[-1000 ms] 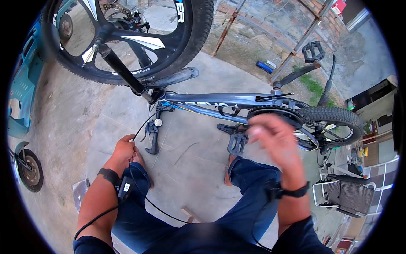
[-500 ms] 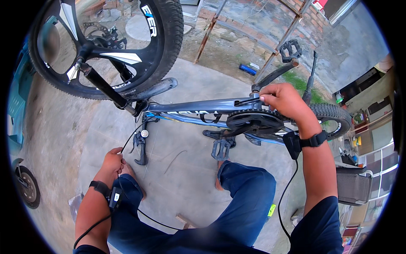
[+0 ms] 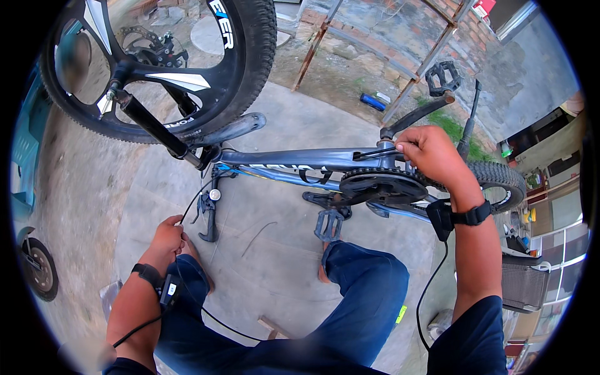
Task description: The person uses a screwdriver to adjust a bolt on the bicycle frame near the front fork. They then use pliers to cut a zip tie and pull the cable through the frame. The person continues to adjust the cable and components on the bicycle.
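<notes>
An upside-down grey bicycle point(image 3: 294, 159) lies across the view, its front wheel point(image 3: 257, 69) at the upper left. My left hand point(image 3: 167, 239) is closed on a thin black cable point(image 3: 199, 201) that runs up toward the head of the frame, beside the brake lever point(image 3: 209, 222). At the bottom bracket, above the chainring point(image 3: 382, 186), my right hand point(image 3: 431, 152) pinches black cables point(image 3: 378, 152) that come out of an opening in the frame tube. My fingers partly hide their ends.
One pedal point(image 3: 329, 225) hangs near my knee, and another pedal point(image 3: 443, 78) sticks up on its crank beyond my right hand. A loose cable piece point(image 3: 258, 239) lies on the concrete. Farther out are a blue bottle point(image 3: 372, 102), a rusty metal frame point(image 3: 315, 47) and a chair point(image 3: 525, 284).
The view has shifted slightly, so the bicycle sits a little farther right. Both hands keep their holds on the cables; the crank arm and pedal beside the chainring have shifted a little.
</notes>
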`<state>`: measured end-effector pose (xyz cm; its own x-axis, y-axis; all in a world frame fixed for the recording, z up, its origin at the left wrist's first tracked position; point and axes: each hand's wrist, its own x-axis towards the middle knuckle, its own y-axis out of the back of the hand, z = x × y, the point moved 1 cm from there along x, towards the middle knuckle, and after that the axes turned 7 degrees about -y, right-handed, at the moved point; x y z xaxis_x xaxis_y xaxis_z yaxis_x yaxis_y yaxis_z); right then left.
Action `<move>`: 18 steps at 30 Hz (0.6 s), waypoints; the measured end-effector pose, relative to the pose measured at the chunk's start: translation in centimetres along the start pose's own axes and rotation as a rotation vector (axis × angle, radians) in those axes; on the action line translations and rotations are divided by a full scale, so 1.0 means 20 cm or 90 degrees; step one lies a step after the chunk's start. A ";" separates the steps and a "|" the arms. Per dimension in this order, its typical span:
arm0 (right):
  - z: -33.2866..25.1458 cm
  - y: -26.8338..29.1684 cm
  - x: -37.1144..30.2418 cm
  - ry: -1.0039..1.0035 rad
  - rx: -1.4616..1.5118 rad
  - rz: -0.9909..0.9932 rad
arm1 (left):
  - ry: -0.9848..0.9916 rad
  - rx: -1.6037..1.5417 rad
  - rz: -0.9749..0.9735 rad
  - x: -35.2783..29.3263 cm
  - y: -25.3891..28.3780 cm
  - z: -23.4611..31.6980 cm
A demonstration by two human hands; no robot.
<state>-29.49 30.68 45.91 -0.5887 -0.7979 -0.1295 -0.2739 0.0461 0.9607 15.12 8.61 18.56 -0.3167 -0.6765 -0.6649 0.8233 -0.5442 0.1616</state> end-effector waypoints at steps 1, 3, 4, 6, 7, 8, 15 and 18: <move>-0.01 0.00 0.00 0.005 -0.015 -0.001 | 0.003 -0.005 0.010 0.01 0.00 0.00; -0.02 0.01 0.01 0.017 -0.043 -0.001 | 0.007 -0.015 0.030 0.02 0.00 0.00; -0.02 0.01 0.02 0.014 -0.044 -0.003 | 0.010 -0.014 0.029 0.01 0.00 0.00; -0.01 0.01 0.04 0.003 -0.046 -0.009 | 0.016 -0.010 0.024 -0.01 0.00 0.00; 0.00 0.01 0.05 0.030 -0.042 0.001 | 0.010 -0.009 0.029 -0.01 0.00 0.00; 0.01 0.00 0.06 0.058 -0.035 0.009 | 0.006 -0.006 0.038 -0.01 0.02 -0.01; -0.03 0.03 0.04 0.160 -0.053 -0.042 | -0.002 0.021 0.044 0.01 0.03 0.00; -0.02 0.03 0.04 0.163 -0.062 -0.037 | -0.001 0.014 0.037 0.04 0.03 0.01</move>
<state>-29.71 29.85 46.44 -0.3596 -0.9240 -0.1303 -0.2200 -0.0517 0.9741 15.28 7.53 18.33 -0.2694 -0.7082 -0.6526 0.8300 -0.5144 0.2156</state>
